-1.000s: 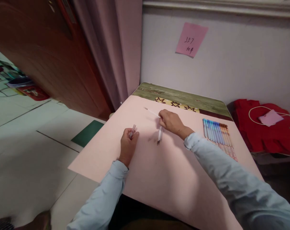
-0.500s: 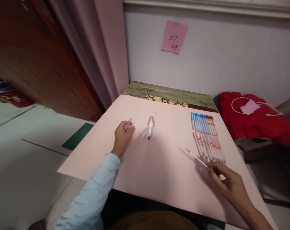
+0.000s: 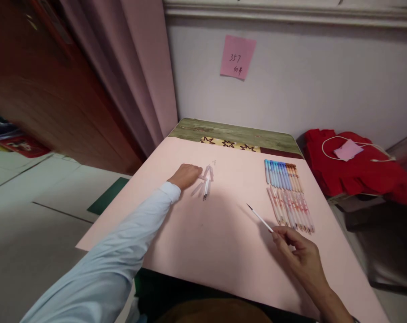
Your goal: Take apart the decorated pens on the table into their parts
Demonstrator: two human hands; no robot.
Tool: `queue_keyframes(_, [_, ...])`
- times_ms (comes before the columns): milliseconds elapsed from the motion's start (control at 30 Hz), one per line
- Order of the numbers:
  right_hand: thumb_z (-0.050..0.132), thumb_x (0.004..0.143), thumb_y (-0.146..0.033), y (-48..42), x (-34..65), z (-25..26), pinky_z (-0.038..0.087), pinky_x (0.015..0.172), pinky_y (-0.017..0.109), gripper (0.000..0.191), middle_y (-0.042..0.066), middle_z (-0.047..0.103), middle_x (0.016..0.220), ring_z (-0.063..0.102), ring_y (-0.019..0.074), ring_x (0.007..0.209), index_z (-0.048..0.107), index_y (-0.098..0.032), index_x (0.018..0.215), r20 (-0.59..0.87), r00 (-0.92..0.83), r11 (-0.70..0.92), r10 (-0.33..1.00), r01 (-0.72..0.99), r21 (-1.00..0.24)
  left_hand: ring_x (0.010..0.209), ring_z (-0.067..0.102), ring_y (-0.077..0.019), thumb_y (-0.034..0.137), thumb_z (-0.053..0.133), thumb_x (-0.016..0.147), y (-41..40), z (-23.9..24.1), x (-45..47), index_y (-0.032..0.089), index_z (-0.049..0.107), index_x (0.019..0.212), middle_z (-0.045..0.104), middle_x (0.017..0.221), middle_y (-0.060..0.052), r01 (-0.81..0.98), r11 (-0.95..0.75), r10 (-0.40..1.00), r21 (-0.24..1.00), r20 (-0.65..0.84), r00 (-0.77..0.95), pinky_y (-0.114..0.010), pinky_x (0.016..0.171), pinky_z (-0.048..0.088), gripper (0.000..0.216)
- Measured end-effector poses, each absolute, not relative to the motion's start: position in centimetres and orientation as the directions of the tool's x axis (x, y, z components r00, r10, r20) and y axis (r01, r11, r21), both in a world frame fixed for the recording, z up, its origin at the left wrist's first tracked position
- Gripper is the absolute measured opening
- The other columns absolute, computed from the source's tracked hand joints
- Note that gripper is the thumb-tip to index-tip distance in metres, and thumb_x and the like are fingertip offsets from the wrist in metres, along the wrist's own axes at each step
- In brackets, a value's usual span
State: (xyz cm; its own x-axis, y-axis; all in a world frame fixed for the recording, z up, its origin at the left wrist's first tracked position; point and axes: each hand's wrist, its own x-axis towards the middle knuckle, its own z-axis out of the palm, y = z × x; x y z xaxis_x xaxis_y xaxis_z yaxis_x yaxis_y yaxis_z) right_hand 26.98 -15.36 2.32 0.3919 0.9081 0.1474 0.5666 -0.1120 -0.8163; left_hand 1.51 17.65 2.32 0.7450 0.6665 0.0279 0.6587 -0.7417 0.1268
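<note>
My right hand (image 3: 299, 258) is near the front right of the pink sheet (image 3: 223, 251), pinching a thin white pen refill (image 3: 260, 218) whose dark tip points up and left. My left hand (image 3: 186, 175) reaches across the sheet with its fingers curled at a small pile of clear pen parts and refills (image 3: 206, 179); whether it grips one I cannot make out. Two rows of pens lie to the right of centre: blue and orange ones (image 3: 281, 172) behind, pink-and-white ones (image 3: 291, 208) in front.
The pink sheet covers a small table (image 3: 237, 132) against a white wall carrying a pink sticky note (image 3: 237, 57). A curtain (image 3: 132, 76) and a wooden door (image 3: 38, 85) stand on the left. A red cloth (image 3: 358, 170) with a white cord lies to the right.
My left hand has moved right to the pile of pen parts. My right hand, which carried the refill to the front right, has shifted slightly left with it.
</note>
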Motion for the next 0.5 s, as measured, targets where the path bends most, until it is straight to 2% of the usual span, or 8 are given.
queue_keyframes(167, [0.061,0.088,-0.041,-13.4,26.2,2.2,0.036,0.043,0.021,0.023,0.001,0.056,0.066,0.05,0.0135,0.057,0.071,-0.02,0.088,0.171,0.376,-0.076,0.91,0.559,-0.826,0.086,0.068,-0.0279,0.014,0.051,0.085,17.5,3.3,2.0,0.017,0.065,0.09,0.072,0.087,-0.015,0.689,-0.721,0.689,0.068,-0.028,0.724,-0.037,0.079,0.042,0.015])
queue_keyframes(300, [0.061,0.088,-0.042,-12.3,26.1,2.2,0.037,0.045,0.022,0.025,0.001,0.058,0.066,0.052,0.0138,0.058,0.071,-0.019,0.087,0.155,0.366,-0.06,0.918,0.514,-0.856,0.075,0.067,-0.0266,0.022,0.055,0.082,14.8,5.1,-2.0,0.02,0.063,0.093,0.071,0.079,-0.01,0.781,-0.614,0.789,0.119,0.121,0.602,-0.034,0.069,0.043,0.014])
queue_keyframes(367, [0.061,0.087,-0.044,-11.9,26.5,2.1,0.035,0.044,0.022,0.027,0.002,0.059,0.068,0.053,0.0141,0.058,0.07,-0.018,0.087,0.116,0.367,-0.079,0.923,0.475,-0.876,0.067,0.065,-0.0237,0.027,0.057,0.079,11.4,6.2,-5.8,0.024,0.063,0.089,0.07,0.076,-0.005,0.812,-0.534,0.842,0.234,0.239,0.484,-0.031,0.063,0.043,0.013])
queue_keyframes(433, [0.061,0.087,-0.044,-11.5,26.9,2.0,0.036,0.045,0.022,0.028,0.002,0.06,0.07,0.054,0.0145,0.06,0.07,-0.018,0.089,0.084,0.374,-0.098,0.924,0.442,-0.892,0.059,0.061,-0.0199,0.032,0.062,0.074,6.6,7.2,-10.4,0.028,0.064,0.085,0.067,0.068,0.001,0.801,-0.431,0.894,0.417,0.321,0.314,-0.028,0.057,0.041,0.012])
queue_keyframes(500, [0.061,0.087,-0.045,-11.2,27.2,1.8,0.04,0.048,0.023,0.029,0.002,0.062,0.071,0.056,0.0148,0.062,0.071,-0.018,0.091,0.065,0.376,-0.108,0.924,0.422,-0.9,0.049,0.054,-0.0164,0.037,0.069,0.069,1.2,7.7,-15.2,0.033,0.065,0.079,0.061,0.058,0.008,0.746,-0.251,0.961,0.616,0.253,0.114,-0.023,0.048,0.035,0.012])
